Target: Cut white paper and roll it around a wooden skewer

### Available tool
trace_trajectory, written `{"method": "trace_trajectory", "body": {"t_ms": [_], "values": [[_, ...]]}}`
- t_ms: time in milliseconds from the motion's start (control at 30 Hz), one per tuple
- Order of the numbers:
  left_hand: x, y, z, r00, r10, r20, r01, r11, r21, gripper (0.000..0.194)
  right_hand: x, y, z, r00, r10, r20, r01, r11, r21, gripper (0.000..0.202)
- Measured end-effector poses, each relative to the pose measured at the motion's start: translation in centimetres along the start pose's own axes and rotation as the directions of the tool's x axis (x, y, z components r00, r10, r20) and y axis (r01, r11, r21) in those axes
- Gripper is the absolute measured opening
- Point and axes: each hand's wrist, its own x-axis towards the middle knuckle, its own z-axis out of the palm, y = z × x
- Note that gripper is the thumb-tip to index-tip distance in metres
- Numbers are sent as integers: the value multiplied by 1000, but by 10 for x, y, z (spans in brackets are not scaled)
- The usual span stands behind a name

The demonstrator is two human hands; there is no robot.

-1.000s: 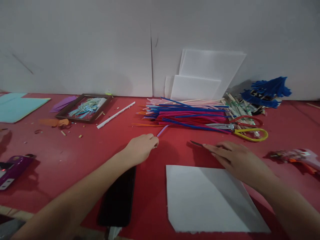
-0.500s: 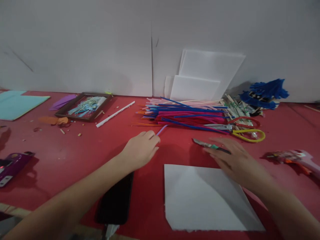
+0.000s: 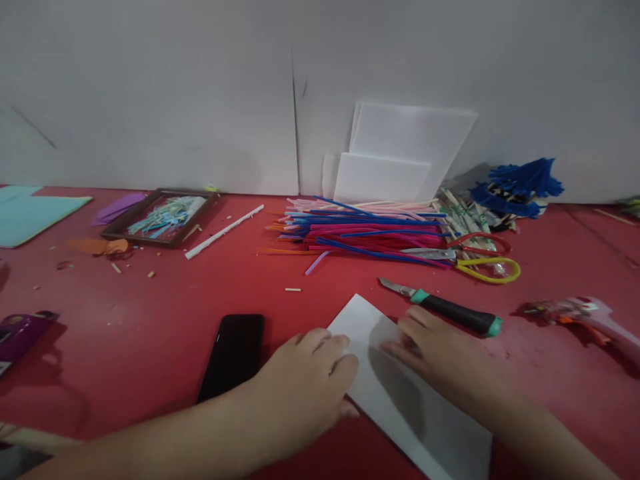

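Note:
A white board (image 3: 450, 427) lies turned at an angle on the red table in front of me. My left hand (image 3: 320, 367) has its curled fingers on the board's left edge, with a fingertip showing just below that edge. On the opposite side, my right hand (image 3: 425, 340) is closed at the right edge, its fingers bent and partly hidden. Just beyond my right hand rests a utility knife (image 3: 450, 310) with a black and green handle, its blade pointing left. A black phone (image 3: 235, 353) lies left of the board, partly behind my left forearm.
Colourful pipe cleaners (image 3: 370, 233) lie in a heap toward the wall, with scissors (image 3: 480, 257) on their right end. White sheets (image 3: 400, 147) lean on the wall. A glue gun (image 3: 580, 317) lies right; a brown frame (image 3: 150, 233) and purple device (image 3: 23, 333) are left.
My right hand has let go of the utility knife, which now lies on the table. My left hand came from the pipe cleaners to the white board, which has turned.

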Motion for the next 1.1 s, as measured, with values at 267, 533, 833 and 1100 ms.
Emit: {"method": "trace_trajectory", "body": {"t_ms": [267, 533, 833, 1100], "values": [[17, -6, 22, 996, -79, 38, 78, 997, 17, 75, -1, -3, 8, 982, -1, -190, -12, 998, -63, 39], [19, -45, -14, 986, -164, 19, 163, 986, 43, 39, -4, -6, 8, 1000, 17, -25, -14, 994, 112, 46], [27, -105, -27, 870, -493, 20, 492, 869, 46, 32, 1, 1, 6, 967, -65, -247, 87, 993, 80, 34], [33, -117, -22, 852, -502, 146, 507, 862, 5, 32, 8, -3, -6, 979, -60, 196, 20, 979, 203, 48]]}}
